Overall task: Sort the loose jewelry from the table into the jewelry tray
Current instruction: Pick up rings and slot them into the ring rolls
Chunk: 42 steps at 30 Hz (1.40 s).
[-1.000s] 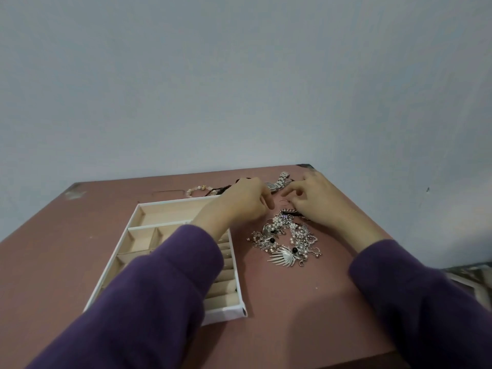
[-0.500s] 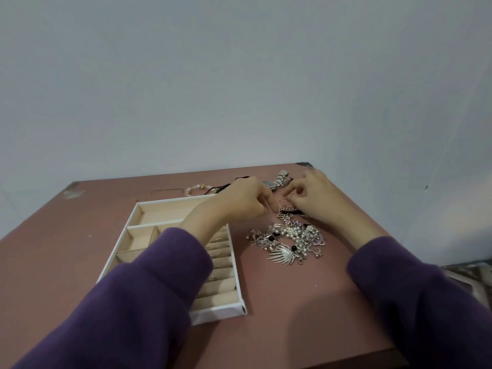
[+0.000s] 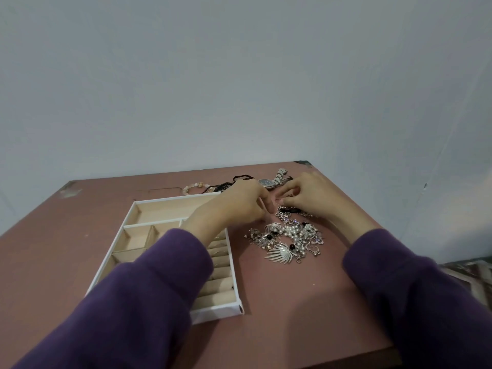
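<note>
A tangled pile of silver and pearl jewelry [image 3: 288, 239] lies on the reddish table, right of the white jewelry tray [image 3: 134, 211] with cream compartments. My left hand [image 3: 237, 205] reaches over the tray's far right corner, fingers curled toward the top of the pile. My right hand [image 3: 310, 197] is beside it, thumb and forefinger pinched on a thin wire hook or small earring [image 3: 278, 201] at the pile's far edge. Whether my left hand grips anything is hidden by its own fingers. My left sleeve covers much of the tray.
A silver wristwatch [image 3: 273, 179] lies behind my hands. A black cord necklace [image 3: 234, 182] and a pale bead bracelet [image 3: 194, 187] lie behind the tray. The table's right edge [image 3: 370, 233] runs close to my right forearm, with a wall behind.
The pile has been pulled apart slightly, with pearls now showing on top. Both hands stayed at its far edge, and my right fingers have pinched a small wire piece.
</note>
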Each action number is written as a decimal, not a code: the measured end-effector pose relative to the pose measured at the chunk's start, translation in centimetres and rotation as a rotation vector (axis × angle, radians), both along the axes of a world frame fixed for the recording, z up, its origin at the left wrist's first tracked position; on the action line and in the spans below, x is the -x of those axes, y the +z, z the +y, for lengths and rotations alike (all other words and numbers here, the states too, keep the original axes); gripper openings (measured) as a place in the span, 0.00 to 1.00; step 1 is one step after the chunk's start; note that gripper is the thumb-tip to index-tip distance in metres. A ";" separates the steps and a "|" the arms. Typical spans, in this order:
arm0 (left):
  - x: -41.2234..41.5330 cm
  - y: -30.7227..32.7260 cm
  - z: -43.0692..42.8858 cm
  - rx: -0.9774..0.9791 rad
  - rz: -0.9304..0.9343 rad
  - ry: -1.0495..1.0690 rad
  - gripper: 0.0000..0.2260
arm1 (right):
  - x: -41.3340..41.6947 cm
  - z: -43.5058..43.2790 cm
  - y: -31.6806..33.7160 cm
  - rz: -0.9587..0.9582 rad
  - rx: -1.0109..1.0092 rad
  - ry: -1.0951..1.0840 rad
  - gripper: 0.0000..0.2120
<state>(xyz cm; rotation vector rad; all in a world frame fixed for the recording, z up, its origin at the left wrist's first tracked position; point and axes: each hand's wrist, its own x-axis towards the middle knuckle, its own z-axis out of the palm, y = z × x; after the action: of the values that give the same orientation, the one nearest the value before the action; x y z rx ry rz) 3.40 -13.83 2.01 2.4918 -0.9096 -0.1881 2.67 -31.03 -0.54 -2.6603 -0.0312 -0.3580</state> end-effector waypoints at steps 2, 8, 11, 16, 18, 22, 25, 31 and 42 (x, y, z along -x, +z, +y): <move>0.0 -0.2 -0.2 0.012 0.025 -0.015 0.08 | -0.1 -0.1 0.2 0.033 -0.026 0.008 0.06; 0.3 0.1 0.0 -0.013 0.050 -0.023 0.04 | -0.6 0.3 0.9 0.163 -0.068 0.041 0.04; 0.7 0.4 0.2 -0.064 0.047 -0.067 0.08 | -0.6 0.3 1.0 0.176 -0.086 0.036 0.04; 1.1 1.0 0.5 -0.136 0.080 -0.120 0.09 | -0.2 0.2 0.8 0.068 -0.100 0.007 0.07; 1.2 1.4 0.5 -0.137 0.089 -0.114 0.09 | -0.1 0.2 0.9 0.030 -0.090 -0.004 0.09; 1.0 1.3 -0.2 -0.127 -0.047 -0.074 0.13 | 0.1 0.0 1.2 -0.067 -0.130 -0.053 0.07; 0.9 0.9 -0.8 -0.120 -0.068 -0.118 0.11 | 0.1 -0.1 1.2 -0.128 -0.151 -0.087 0.04; 0.7 0.1 -1.3 -0.081 -0.004 -0.130 0.04 | 0.0 -0.2 1.0 -0.156 -0.153 -0.108 0.07; 0.3 -0.3 -1.1 -0.045 0.027 -0.050 0.04 | 0.2 0.1 1.1 -0.154 -0.137 -0.093 0.04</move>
<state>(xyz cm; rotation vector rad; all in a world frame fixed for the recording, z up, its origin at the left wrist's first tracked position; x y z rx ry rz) 3.08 -14.95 1.69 2.5029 -0.9667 -0.2614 2.48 -30.92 0.53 -2.4992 0.0665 -0.5745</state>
